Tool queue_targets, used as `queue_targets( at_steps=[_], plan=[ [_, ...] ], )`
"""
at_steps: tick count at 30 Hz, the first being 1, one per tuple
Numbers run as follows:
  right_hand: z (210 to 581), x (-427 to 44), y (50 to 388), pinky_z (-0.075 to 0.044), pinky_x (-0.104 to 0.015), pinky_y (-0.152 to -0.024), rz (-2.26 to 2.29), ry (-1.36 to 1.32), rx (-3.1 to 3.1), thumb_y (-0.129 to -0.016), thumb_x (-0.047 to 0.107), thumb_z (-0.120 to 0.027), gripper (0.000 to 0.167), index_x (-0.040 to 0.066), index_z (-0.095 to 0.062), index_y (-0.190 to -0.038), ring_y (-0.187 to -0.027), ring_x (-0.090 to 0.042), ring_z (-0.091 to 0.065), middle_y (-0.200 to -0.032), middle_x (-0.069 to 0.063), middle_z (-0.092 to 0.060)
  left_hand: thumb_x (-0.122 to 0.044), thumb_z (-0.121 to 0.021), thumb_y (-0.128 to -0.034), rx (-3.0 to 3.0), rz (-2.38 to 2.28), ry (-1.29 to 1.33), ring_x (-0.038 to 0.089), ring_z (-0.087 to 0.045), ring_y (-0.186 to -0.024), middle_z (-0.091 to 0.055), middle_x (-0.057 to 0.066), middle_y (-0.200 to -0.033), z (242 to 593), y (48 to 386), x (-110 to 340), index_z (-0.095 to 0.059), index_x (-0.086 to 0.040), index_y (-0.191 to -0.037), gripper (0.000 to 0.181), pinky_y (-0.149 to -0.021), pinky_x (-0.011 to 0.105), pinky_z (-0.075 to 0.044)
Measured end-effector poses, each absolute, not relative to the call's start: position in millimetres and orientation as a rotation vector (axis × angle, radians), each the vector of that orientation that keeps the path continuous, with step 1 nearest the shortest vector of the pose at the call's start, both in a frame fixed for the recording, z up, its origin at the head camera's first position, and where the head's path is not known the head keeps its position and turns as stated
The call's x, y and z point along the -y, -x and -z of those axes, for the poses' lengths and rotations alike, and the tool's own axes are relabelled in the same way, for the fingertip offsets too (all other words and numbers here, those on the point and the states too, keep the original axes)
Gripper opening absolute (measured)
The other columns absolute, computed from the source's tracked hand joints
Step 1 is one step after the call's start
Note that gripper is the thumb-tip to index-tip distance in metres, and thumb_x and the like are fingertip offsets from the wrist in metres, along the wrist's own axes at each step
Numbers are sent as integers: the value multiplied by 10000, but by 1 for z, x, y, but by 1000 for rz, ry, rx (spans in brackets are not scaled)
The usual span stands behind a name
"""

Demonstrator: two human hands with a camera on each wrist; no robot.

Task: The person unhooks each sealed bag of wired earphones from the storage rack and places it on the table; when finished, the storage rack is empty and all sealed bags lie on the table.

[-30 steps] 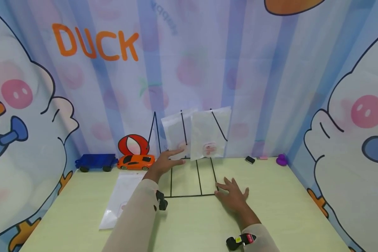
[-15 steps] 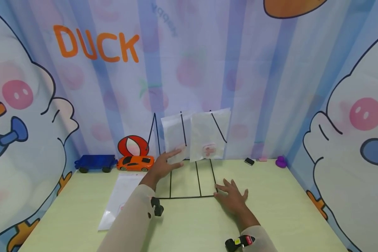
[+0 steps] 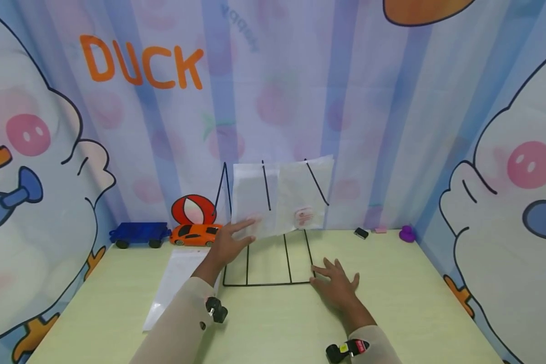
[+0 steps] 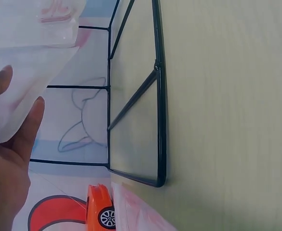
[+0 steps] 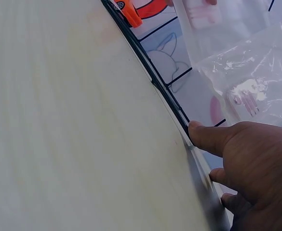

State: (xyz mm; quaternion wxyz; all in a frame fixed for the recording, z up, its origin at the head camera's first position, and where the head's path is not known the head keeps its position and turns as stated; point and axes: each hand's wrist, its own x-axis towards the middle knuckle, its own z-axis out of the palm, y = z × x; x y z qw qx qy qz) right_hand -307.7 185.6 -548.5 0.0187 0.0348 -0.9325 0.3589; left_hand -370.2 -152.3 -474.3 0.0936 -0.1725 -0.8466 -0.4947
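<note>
A black wire display rack (image 3: 266, 285) stands on the table against the curtain, its hooks rising at the back. Two translucent plastic bags hang from it: the left bag (image 3: 246, 189) and the right bag (image 3: 296, 189), each showing a small pink patch low down. With fingers extended, my left hand (image 3: 227, 246) touches the lower left part of the left bag; in the left wrist view its fingers (image 4: 31, 126) lie along the bag's edge. My right hand (image 3: 338, 288) rests by the rack's front right corner, thumb (image 5: 210, 137) against the wire, fingers spread.
Another flat plastic bag (image 3: 175, 278) lies on the table left of the rack, partly under my left arm. Behind it stand a blue toy wagon (image 3: 138, 235) and an orange toy car (image 3: 193, 234). A small black object (image 3: 361, 233) and a purple toy (image 3: 407, 233) lie at the back right.
My left hand has drawn back to the left and slightly down. The left bag has swung from tilted to nearly straight and shifted left at its bottom. My right hand stays put.
</note>
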Motion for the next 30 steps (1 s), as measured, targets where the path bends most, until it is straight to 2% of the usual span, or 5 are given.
queue_targets(
  at_steps=[6, 21, 25, 28, 30],
  plan=[
    [550, -186, 309, 112, -866, -1224, -1094, -115, 2902, -1043, 372, -716, 421, 237, -732, -1441, -1693, -459, -185, -1742, -160, -427, -151, -795, -1000, 2418, 1385, 519, 357, -602, -1483, -677, 99, -1526, 475, 361, 154, -735, -198, -1436, 444, -1216, 617, -480],
    [548, -185, 308, 115, -866, -1223, -1103, -124, 2894, -1045, 359, -712, 419, 224, -731, -1441, -1692, -467, -181, -1741, -169, -423, -163, -761, -1028, 2438, 1352, 477, 344, -647, -1429, -677, 63, -1520, 470, 336, 152, -744, -241, -1420, 401, -1008, 528, -641],
    [547, -185, 306, 115, -866, -1224, -1103, -123, 2897, -1048, 359, -707, 422, 221, -727, -1446, -1692, -470, -178, -1743, -171, -420, -155, -756, -1032, 2465, 1372, 423, 331, -770, -1221, -672, 78, -1535, 468, 328, 151, -744, -250, -1422, 402, -937, 474, -670],
    [546, -184, 306, 116, -864, -1225, -1108, -120, 2895, -1046, 355, -708, 423, 215, -727, -1445, -1691, -471, -177, -1742, -174, -419, -159, -751, -1037, 2487, 1376, 373, 318, -775, -1154, -672, 82, -1542, 467, 321, 149, -740, -266, -1427, 405, -936, 473, -671],
    [546, -184, 306, 115, -865, -1225, -1106, -117, 2897, -1045, 353, -709, 424, 214, -727, -1445, -1690, -473, -178, -1741, -175, -420, -152, -749, -1038, 2486, 1367, 363, 333, -740, -1265, -678, 77, -1536, 466, 316, 149, -744, -267, -1422, 402, -999, 505, -651]
  ],
)
